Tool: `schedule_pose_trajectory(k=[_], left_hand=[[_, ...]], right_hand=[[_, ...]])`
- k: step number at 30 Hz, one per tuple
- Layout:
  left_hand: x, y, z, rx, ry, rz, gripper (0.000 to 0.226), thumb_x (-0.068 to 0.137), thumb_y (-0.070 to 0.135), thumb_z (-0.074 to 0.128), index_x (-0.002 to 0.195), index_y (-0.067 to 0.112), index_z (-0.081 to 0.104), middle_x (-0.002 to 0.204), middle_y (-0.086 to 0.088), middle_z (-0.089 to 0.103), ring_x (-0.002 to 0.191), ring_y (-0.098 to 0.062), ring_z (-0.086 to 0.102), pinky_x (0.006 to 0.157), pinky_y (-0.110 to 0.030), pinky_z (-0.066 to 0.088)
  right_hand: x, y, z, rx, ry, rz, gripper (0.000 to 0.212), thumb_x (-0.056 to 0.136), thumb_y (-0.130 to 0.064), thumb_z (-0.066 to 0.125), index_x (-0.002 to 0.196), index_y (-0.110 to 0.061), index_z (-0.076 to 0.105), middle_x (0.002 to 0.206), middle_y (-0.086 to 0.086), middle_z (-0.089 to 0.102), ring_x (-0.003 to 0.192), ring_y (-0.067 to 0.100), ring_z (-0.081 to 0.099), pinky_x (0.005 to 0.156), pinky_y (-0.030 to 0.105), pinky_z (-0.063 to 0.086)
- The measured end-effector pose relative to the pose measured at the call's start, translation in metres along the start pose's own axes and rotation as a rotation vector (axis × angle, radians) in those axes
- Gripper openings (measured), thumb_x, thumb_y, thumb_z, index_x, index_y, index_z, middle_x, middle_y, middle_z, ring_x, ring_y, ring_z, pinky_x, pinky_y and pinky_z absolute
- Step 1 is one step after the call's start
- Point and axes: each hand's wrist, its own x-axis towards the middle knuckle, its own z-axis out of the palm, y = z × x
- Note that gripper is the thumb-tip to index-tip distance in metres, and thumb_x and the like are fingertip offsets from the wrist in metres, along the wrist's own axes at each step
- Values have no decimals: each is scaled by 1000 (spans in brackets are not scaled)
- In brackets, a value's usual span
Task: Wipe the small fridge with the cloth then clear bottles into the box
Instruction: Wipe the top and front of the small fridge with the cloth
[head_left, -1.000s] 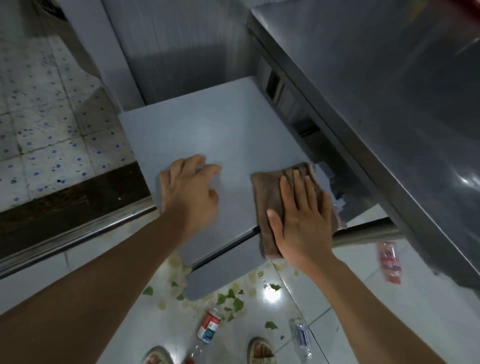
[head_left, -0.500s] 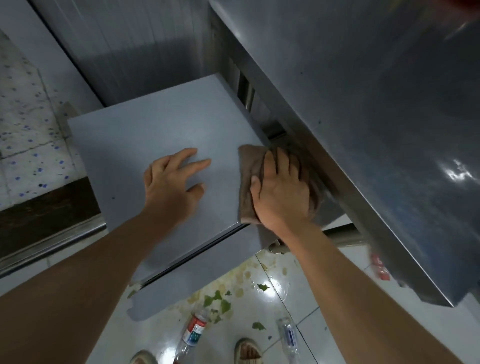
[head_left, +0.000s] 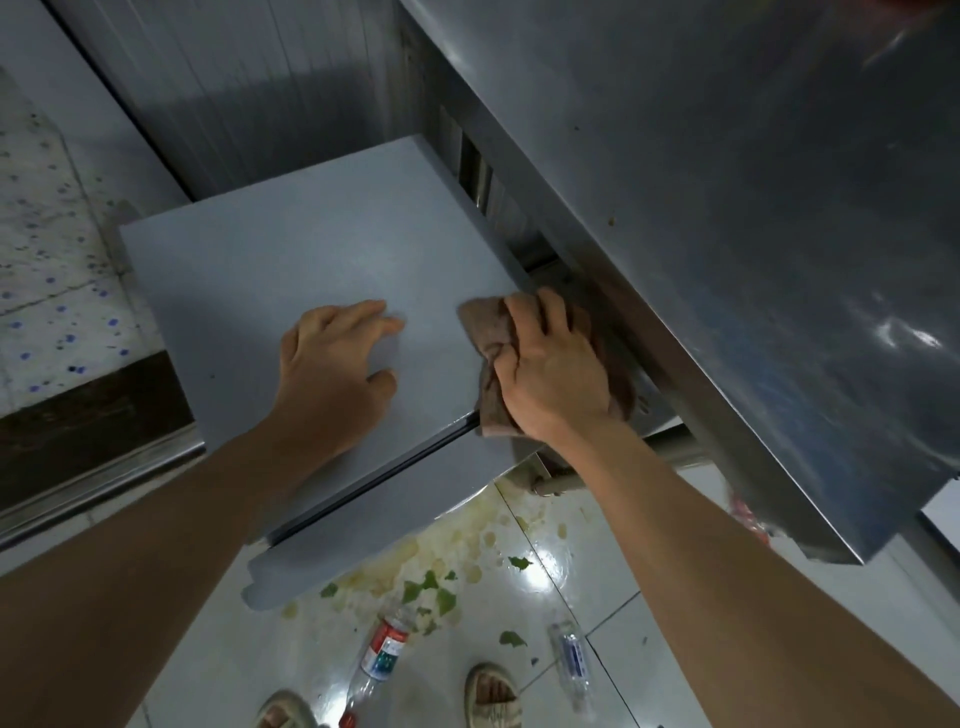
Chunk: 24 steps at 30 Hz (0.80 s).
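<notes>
Right hand (head_left: 553, 376) gripped the bunched cloth (head_left: 491, 338) at frame centre on the fridge (head_left: 311, 260); left hand (head_left: 332, 364) rested there, fingers spread.

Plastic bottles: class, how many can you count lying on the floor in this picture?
2 clearly. A red-labelled bottle lies among the green scraps below the fridge door; a clear bottle lies further right, beside the right forearm. A red blur under the steel counter may be a third.

Cloth (head_left: 496, 340) on fridge (head_left: 291, 270) top (right edge), bottles (head_left: 382, 649) on floor below
</notes>
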Motion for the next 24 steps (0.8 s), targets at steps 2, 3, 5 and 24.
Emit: schedule_pose_trajectory(k=[2,3,5,24], left_hand=[[-15,7,0,18,7,23,58,66,27,46,123,27,58,138,9,49,126,-23,34,106,-34,19],[-23,10,0,37,3,25,58,66,27,46,122,27,58,138,10,49,126,-22,34,105,-33,19],[-36,13,0,84,-7,7,56,69,26,48,125,29,55,140,11,46,127,-20,31,104,-32,17],[-122,-31,-14,137,161,-108,49,78,3,67,125,12,59,136,-7,52,120,-39,46,101,-51,36]], right_hand=[[0,3,2,2,28,-19,44,96,-35,35,137,-18,32,144,12,31,121,35,44,97,45,45],[-6,5,4,-10,36,-19,46,97,-36,35,139,-18,32,146,12,30,127,36,39,101,47,43],[-26,4,8,-59,33,-19,52,98,-40,30,145,-19,28,155,10,21,139,40,24,110,51,32],[-21,11,14,-156,26,-179,57,100,-40,19,153,-21,8,161,3,-2,147,30,-3,118,51,11]])
